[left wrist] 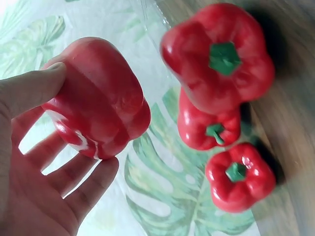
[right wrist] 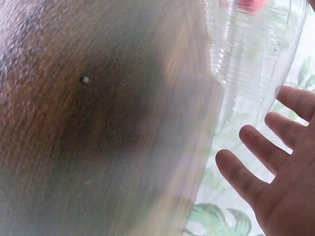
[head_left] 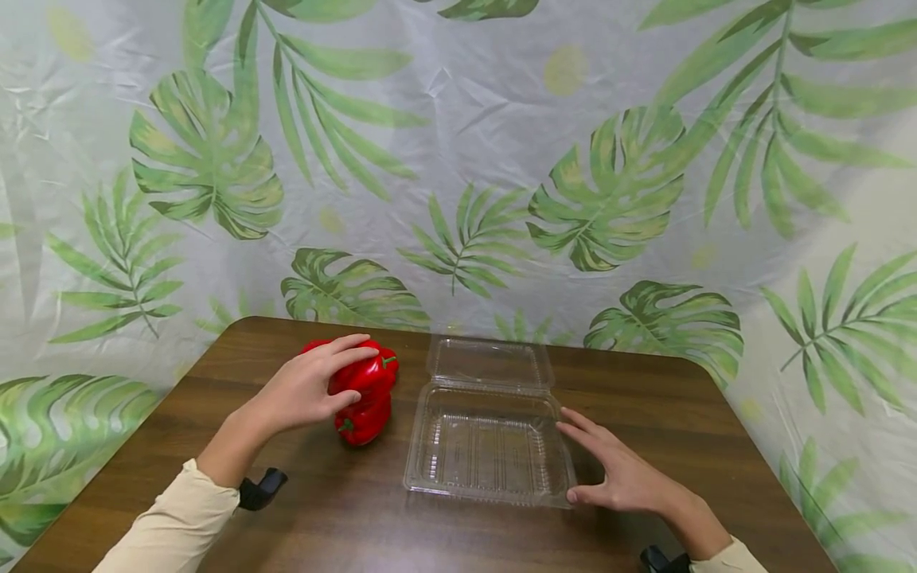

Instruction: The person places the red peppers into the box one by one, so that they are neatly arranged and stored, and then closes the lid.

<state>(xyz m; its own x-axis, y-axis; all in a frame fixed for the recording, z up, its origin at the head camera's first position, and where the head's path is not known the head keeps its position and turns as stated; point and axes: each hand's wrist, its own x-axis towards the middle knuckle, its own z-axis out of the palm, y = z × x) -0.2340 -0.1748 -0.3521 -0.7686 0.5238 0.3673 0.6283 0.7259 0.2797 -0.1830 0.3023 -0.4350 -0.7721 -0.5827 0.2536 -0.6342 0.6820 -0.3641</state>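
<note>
My left hand (head_left: 308,386) is at the group of red bell peppers left of the container. In the left wrist view it holds one red bell pepper (left wrist: 96,98), thumb on one side and fingers on the other. Beside that are three more peppers with green stems: a large one (left wrist: 241,29), a middle one (left wrist: 187,120) and a smaller one (left wrist: 221,191). A clear plastic clamshell container (head_left: 490,458) lies unfolded, its lid (head_left: 490,362) laid back behind it. My right hand (head_left: 626,473) rests at its right rim with fingers spread and loosely bent.
The dark brown wooden table (head_left: 301,525) has rounded far corners. A pale curtain (head_left: 487,143) printed with green leaves hangs right behind its far edge. Black straps (head_left: 263,489) sit at both wrists, below cream sleeves.
</note>
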